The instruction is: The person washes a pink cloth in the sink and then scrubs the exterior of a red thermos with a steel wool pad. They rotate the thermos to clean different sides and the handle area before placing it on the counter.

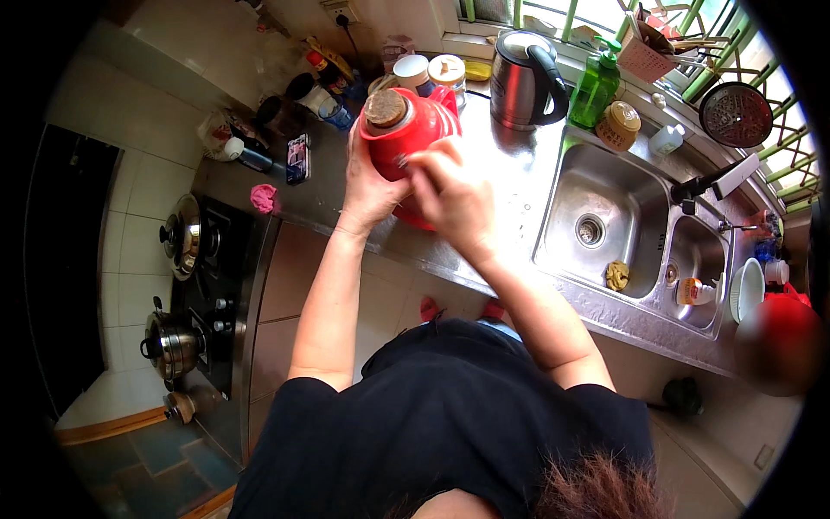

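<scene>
A red thermos flask with a cork stopper in its mouth is held above the steel counter, its top tipped toward me. My left hand grips the flask's body from the left side. Across its front is my right hand, blurred, with the fingers bunched against the red surface. A small dark-and-silver spot shows at those fingertips; whether it is something held or a mark on the flask, I cannot tell. The flask's handle points away at the back.
Right of the flask stand an electric kettle, a green pump bottle and a double sink holding a yellowish cloth. Leftward lie a phone, a pink cloth and a gas stove with a pot.
</scene>
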Demonstrator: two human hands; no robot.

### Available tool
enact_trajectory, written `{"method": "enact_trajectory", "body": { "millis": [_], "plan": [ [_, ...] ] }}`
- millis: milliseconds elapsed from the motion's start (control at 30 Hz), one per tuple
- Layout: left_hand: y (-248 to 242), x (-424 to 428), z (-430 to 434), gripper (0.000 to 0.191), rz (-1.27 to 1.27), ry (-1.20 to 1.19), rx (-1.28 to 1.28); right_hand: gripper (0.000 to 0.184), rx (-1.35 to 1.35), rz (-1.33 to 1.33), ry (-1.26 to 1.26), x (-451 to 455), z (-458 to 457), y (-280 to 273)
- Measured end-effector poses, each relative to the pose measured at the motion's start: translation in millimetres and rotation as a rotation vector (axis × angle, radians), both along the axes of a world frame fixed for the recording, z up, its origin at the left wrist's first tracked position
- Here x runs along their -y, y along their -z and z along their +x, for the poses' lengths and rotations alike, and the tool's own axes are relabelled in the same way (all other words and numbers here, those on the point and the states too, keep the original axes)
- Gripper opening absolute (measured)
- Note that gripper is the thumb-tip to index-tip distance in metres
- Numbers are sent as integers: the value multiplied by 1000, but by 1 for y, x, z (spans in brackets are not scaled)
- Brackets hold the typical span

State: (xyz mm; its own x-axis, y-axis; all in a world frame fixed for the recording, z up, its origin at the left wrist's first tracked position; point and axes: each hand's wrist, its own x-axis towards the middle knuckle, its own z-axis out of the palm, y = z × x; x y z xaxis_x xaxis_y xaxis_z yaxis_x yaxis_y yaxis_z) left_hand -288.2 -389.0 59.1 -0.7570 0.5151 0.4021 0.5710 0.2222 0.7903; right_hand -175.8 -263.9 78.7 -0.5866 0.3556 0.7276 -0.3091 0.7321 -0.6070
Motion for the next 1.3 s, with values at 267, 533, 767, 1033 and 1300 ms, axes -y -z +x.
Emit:
{"method": "enact_trajectory", "body": {
  "millis": [267,533,767,1033,1300],
  "plan": [
    [-8,8,-17,114,50,137,89,19,57,-618,-251,-65,-49,39],
    [-23,31,-30,108,112,197,268,17,-94,-310,35,-75,-70,33],
    [-18,-26,-3,84,135,-321,-57,24,356,-320,-79,-83,-91,30],
    [-24,17,-57,86,98,101,255,23,397,-560,-275,-92,-68,53],
    [-9,-5,-37,87,76,-225,-51,21,409,-778,-539,-74,-42,55]
  ]
}}
